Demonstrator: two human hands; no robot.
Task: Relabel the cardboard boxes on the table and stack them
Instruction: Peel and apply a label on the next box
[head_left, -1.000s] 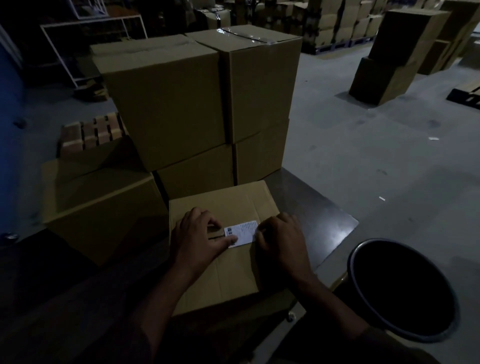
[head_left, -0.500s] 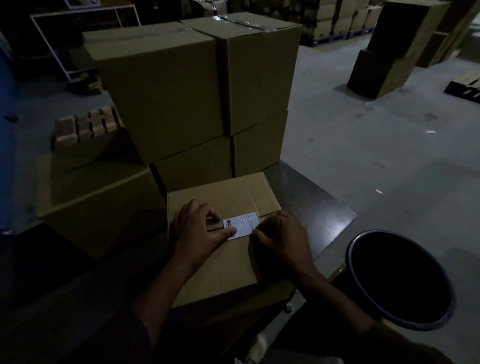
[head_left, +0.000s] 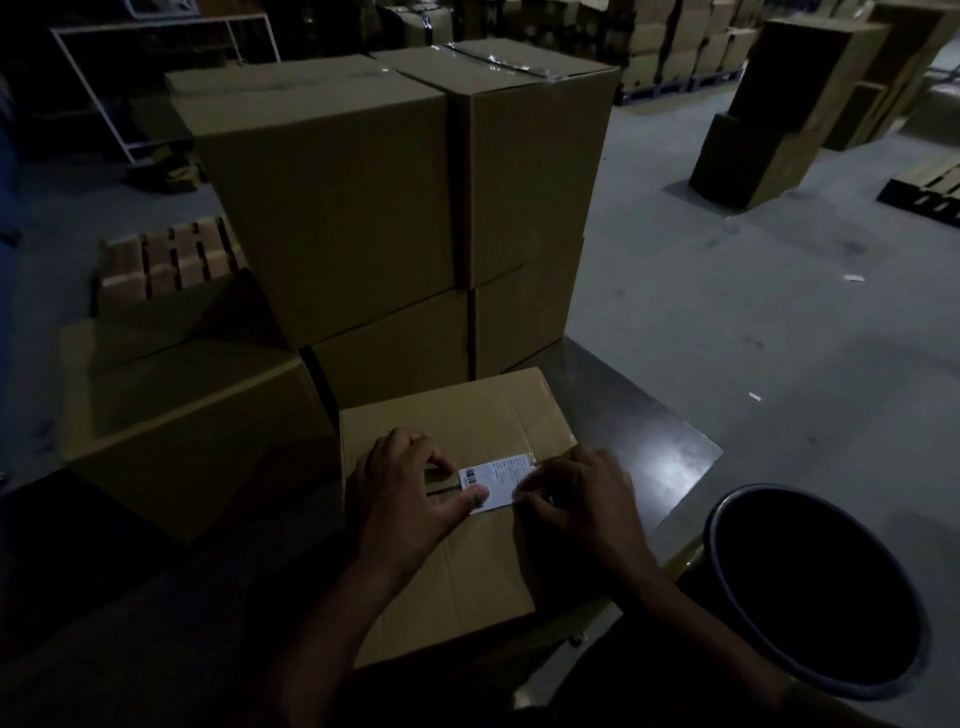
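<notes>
On the brown cardboard box (head_left: 467, 519) at the dark tabletop's (head_left: 649, 457) near right corner, the left hand (head_left: 400, 499) presses the white barcode label (head_left: 493, 480) while the right hand (head_left: 576, 499) pinches its edge; next, I judge, peel or smooth it.

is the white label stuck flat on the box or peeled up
Mostly flat: the white label lies on the near box under the left hand thumb. The right hand fingers hide its right edge, so cannot tell there.
</notes>
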